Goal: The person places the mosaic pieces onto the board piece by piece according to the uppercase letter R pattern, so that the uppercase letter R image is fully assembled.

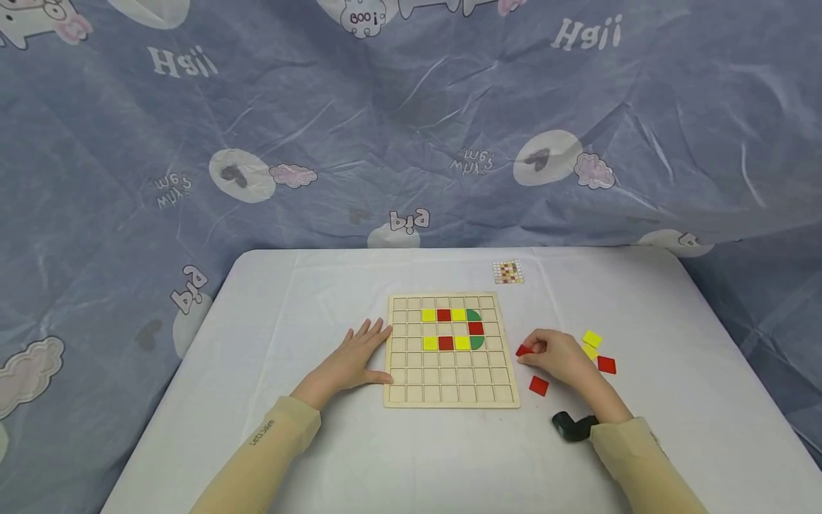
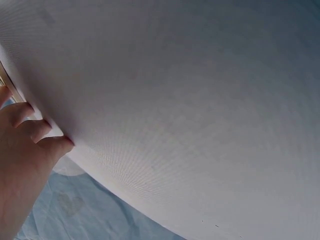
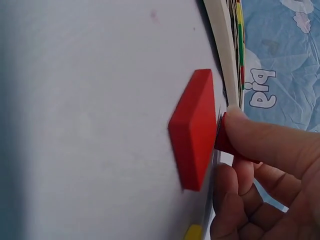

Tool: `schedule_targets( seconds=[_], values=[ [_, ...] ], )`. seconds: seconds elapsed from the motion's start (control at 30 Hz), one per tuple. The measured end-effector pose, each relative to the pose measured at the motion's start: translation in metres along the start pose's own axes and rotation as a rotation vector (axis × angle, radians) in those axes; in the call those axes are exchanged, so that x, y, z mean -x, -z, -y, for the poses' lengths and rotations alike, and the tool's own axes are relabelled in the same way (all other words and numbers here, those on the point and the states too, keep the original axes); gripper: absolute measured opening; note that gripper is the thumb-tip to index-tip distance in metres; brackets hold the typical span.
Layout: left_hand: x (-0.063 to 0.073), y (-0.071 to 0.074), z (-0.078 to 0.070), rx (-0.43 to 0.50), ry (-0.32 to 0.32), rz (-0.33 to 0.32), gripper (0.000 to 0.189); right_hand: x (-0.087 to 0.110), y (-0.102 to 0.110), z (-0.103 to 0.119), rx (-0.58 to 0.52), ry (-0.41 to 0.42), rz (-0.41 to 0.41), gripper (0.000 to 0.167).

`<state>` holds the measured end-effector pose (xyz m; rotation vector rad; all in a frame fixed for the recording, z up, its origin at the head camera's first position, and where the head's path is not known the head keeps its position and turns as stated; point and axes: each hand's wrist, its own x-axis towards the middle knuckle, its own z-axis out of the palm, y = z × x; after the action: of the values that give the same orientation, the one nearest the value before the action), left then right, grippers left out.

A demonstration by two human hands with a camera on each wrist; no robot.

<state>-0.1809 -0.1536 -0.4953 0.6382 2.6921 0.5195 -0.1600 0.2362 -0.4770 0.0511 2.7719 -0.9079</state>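
A light wooden grid board (image 1: 411,392) lies on the white table, with yellow, red and green tiles set in its cells. Spread along the board's left edge, my left hand (image 1: 356,357) touches it with thumb and fingertips; the left wrist view has that hand (image 2: 25,155) at its left border. My right hand (image 1: 557,355) pinches a red square tile (image 1: 523,350) between thumb and fingers, just right of the board. In the right wrist view, the pinched tile (image 3: 225,140) is partly covered by the thumb. A loose red tile (image 1: 539,386) lies below that hand.
Two yellow tiles (image 1: 592,338) and another red tile (image 1: 606,365) lie right of my right hand. A small pattern card (image 1: 508,271) sits behind the board. Beneath my right wrist is a dark, bent object (image 1: 571,427). A blue-grey printed curtain (image 1: 385,143) hangs behind the table.
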Motion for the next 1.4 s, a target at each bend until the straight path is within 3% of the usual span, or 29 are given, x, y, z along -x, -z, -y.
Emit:
schedule_targets(
  seconds=[0.2,0.4,0.7,1.03,1.4],
  values=[
    [0.000,0.001,-0.001,0.002,-0.001,0.002,0.104,-0.002,0.002,0.010,-0.038,0.047,-0.038,0.023],
    [0.000,0.001,-0.001,0.003,0.001,0.000,0.104,-0.013,0.001,0.037,-0.145,0.108,-0.091,0.024],
    [0.000,0.000,-0.002,0.006,0.002,0.000,0.105,-0.034,-0.025,0.080,-0.270,0.162,-0.115,0.024],
    [0.001,0.001,-0.003,0.007,0.001,-0.003,0.104,-0.053,-0.057,0.107,-0.259,0.215,-0.062,0.020],
    [0.000,0.001,-0.002,0.003,-0.003,-0.005,0.104,-0.061,-0.068,0.118,-0.186,0.202,-0.033,0.010]
  ],
)
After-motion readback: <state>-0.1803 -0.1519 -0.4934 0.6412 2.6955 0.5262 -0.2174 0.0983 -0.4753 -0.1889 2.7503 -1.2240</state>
